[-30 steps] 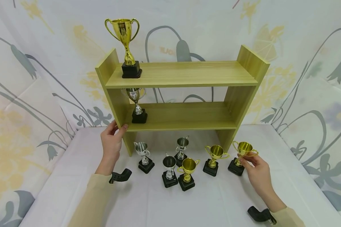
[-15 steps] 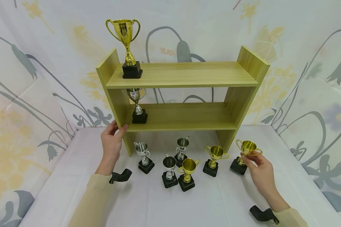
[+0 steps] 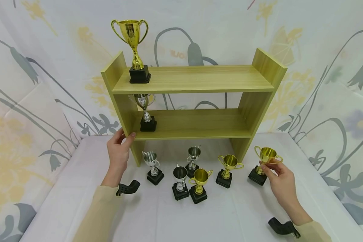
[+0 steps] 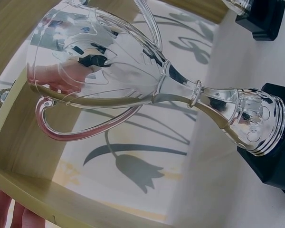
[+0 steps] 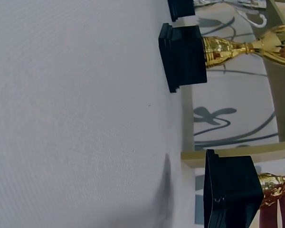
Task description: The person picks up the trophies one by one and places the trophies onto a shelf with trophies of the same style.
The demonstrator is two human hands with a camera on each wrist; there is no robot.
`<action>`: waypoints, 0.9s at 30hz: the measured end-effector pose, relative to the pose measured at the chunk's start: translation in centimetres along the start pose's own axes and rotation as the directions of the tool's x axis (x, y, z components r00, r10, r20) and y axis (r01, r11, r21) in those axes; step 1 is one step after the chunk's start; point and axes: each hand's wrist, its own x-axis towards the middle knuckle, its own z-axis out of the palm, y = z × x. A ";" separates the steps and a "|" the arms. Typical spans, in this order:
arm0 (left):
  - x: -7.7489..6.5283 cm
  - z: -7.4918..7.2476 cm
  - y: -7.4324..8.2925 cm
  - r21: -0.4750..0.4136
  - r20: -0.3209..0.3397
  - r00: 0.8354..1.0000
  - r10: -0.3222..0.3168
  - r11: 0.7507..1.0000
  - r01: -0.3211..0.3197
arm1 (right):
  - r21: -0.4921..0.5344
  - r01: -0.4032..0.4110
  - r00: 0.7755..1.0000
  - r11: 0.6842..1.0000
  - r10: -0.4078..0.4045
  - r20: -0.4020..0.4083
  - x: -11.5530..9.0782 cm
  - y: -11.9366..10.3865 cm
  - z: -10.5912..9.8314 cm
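Observation:
In the head view my right hand [image 3: 281, 181] pinches a small gold trophy [image 3: 267, 155] by its stem, below the cup. The right wrist view shows its black base [image 5: 232, 190] close to the cloth; whether they touch I cannot tell. My left hand [image 3: 118, 154] grips the left side panel of a wooden shelf [image 3: 196, 124], thumb on the front edge. Nearest to it stands a small silver trophy [image 3: 151, 159], large in the left wrist view. Another gold trophy [image 3: 227, 169] stands left of the held one.
A tall gold trophy [image 3: 136, 50] stands on the top shelf at the left, with a silver trophy [image 3: 146, 112] on the shelf below. More small ones, silver [image 3: 180, 181], silver [image 3: 193, 159] and gold [image 3: 199, 185], stand on the white cloth [image 3: 224, 222].
My right hand has carried the gold trophy a little to the right, away from the neighbouring gold trophy. My left hand stays on the shelf panel.

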 end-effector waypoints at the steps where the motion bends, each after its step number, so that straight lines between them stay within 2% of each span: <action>1: 0.0 0.0 -0.1 0.003 -0.003 1.000 0.001 1.000 -0.001 | 0.004 0.001 1.000 1.000 -0.001 -0.003 0.0 0.0 0.0; 10: 0.2 0.0 -0.4 0.019 -0.024 1.000 0.013 1.000 -0.012 | -0.002 0.025 1.000 1.000 -0.025 -0.013 0.2 -0.3 -0.5; 20: 0.0 0.3 -0.1 0.031 -0.021 1.000 0.014 0.999 -0.013 | 0.055 0.053 0.998 0.997 -0.052 -0.021 0.2 -0.9 -0.9; 27: -0.2 0.3 0.0 0.015 -0.020 1.000 0.016 1.000 -0.016 | 0.047 0.102 0.995 0.994 -0.102 -0.013 0.4 -1.1 -1.5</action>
